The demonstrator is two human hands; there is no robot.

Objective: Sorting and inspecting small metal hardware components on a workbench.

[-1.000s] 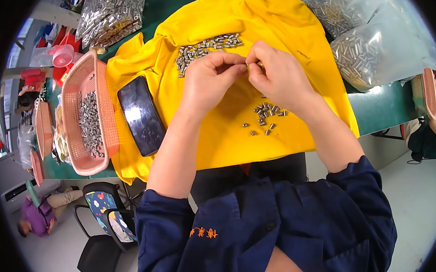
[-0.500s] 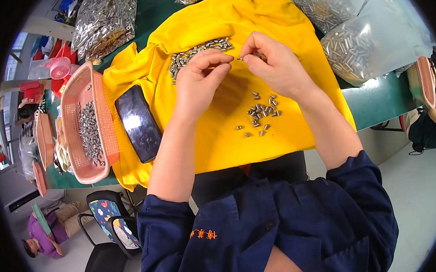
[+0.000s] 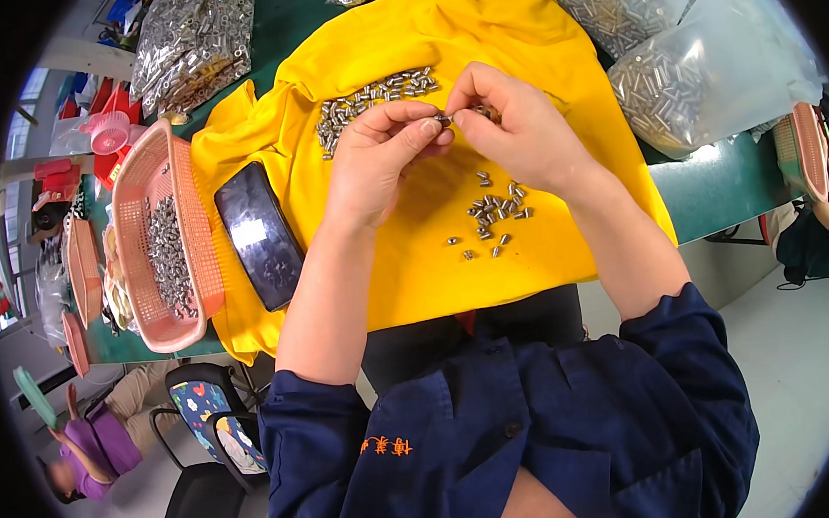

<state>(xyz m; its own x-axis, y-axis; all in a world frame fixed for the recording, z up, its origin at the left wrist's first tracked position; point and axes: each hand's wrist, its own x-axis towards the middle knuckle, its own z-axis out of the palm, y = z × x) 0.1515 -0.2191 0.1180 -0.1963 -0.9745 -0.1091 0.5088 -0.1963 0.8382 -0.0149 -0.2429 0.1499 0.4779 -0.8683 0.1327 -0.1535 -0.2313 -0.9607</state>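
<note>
Over a yellow cloth (image 3: 416, 287), my two hands meet fingertip to fingertip. My left hand (image 3: 379, 158) pinches a small metal cylinder (image 3: 444, 120) between thumb and forefinger. My right hand (image 3: 520, 131) is closed, its thumb and forefinger at the other side of that cylinder; more small pieces, too hidden to name, show in its curled fingers. Behind my left hand lies a heap of small metal cylinders (image 3: 341, 117). Nearer to me, below my right hand, a looser group of metal cylinders (image 3: 496, 208) is scattered on the cloth.
A black phone-like slab (image 3: 259, 234) lies left on the cloth. Beside it stands a pink basket (image 3: 213, 260) with metal parts. Clear bags of metal parts (image 3: 192, 45) sit back left and right (image 3: 663, 86) on the green table (image 3: 720, 187). A person in purple (image 3: 105, 444) is far left.
My fingertips have come together around the small metal cylinder, my left fingers curling in more. The person in purple has raised a green tray-like thing.
</note>
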